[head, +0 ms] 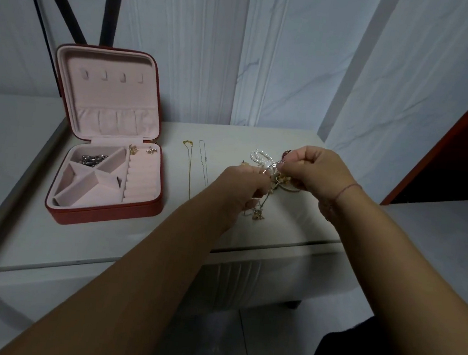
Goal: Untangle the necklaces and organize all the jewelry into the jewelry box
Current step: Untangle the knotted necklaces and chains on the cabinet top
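A person's left hand [240, 188] and right hand [317, 171] pinch a knot of tangled necklaces [274, 181] with curled fingers over the desk [135, 242], right of two chains [189, 173] laid straight and the open red jewelry box [103, 216].

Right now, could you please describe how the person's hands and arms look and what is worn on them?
The left forearm and right forearm are bare, no sleeves in view. The left hand and right hand wear no gloves. A thin reddish string bracelet circles the right wrist.
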`<state>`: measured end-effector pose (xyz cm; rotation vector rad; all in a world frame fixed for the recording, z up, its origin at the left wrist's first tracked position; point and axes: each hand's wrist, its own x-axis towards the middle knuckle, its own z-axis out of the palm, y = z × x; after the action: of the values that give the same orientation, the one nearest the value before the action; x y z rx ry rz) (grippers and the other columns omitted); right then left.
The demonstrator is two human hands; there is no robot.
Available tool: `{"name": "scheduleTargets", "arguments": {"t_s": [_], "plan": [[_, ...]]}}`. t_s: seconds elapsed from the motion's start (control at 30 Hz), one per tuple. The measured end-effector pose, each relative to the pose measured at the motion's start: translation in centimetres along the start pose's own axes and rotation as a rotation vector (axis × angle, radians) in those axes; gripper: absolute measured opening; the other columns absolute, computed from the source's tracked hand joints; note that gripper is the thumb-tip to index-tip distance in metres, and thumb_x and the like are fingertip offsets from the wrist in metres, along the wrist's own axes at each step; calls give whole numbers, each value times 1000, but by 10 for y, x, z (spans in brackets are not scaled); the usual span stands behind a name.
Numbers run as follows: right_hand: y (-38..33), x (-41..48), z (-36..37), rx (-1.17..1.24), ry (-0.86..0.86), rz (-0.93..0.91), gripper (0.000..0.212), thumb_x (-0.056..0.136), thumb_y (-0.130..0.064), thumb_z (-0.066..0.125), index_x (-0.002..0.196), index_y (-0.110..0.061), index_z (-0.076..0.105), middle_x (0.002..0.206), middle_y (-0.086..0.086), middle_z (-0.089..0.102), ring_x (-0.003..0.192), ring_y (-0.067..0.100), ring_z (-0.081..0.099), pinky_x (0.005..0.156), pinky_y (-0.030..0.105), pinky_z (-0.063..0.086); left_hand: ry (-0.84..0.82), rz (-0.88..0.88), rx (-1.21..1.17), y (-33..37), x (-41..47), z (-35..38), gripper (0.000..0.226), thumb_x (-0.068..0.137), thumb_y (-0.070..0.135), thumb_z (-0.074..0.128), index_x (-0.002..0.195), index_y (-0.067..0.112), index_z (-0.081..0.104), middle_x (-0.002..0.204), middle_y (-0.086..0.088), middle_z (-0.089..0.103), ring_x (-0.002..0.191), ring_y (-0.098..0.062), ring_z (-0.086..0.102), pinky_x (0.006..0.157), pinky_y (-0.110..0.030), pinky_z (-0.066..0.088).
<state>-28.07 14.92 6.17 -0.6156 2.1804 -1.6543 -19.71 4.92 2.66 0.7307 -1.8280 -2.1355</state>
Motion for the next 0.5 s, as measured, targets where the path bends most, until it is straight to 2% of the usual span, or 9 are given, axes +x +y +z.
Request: {"name": "scheduleTargets", "arguments": {"t_s": [0.1, 0.2, 0.27, 0.4, 0.5], "plan": [[0, 0, 2, 33, 21, 6, 17, 81, 8, 64, 73, -6, 58, 56, 6, 54, 42, 10, 50, 49, 21, 49, 77, -25, 20, 1, 0, 0, 20, 76, -8, 49, 74, 10, 55, 71, -4, 45, 68, -15, 40, 57, -25, 31], [1, 1, 5, 55, 31, 38, 17, 83, 6, 63, 73, -6, 57, 57, 8, 56, 40, 10, 55, 51, 26, 55, 145, -8, 77, 3, 1, -1, 26, 74, -5, 52, 62, 13, 38, 61, -2, 28, 57, -14, 24, 50, -23, 20], [2, 0, 6, 82, 21, 74, 18, 85, 8, 61, 73, -6, 56, 61, 11, 57, 40, 10, 57, 51, 27, 56, 183, 19, 114, 1, 2, -3, 29, 75, -3, 54, 59, 12, 35, 57, -3, 25, 51, -15, 20, 47, -21, 18], [1, 0, 7, 65, -9, 118, 20, 85, 10, 56, 74, -6, 55, 64, 12, 57, 41, 12, 58, 51, 27, 56, 183, 35, 4, 3, 1, -2, 28, 86, -9, 44, 64, 9, 39, 65, -9, 35, 45, -12, 33, 38, -18, 26], [1, -2, 7, -16, -76, 141, 23, 87, 10, 50, 72, -6, 56, 62, 12, 55, 41, 13, 57, 51, 27, 56, 146, 14, -116, 6, -1, 0, 28, 91, -6, 41, 67, 8, 45, 65, -8, 48, 52, -12, 46, 49, -18, 33]]}}
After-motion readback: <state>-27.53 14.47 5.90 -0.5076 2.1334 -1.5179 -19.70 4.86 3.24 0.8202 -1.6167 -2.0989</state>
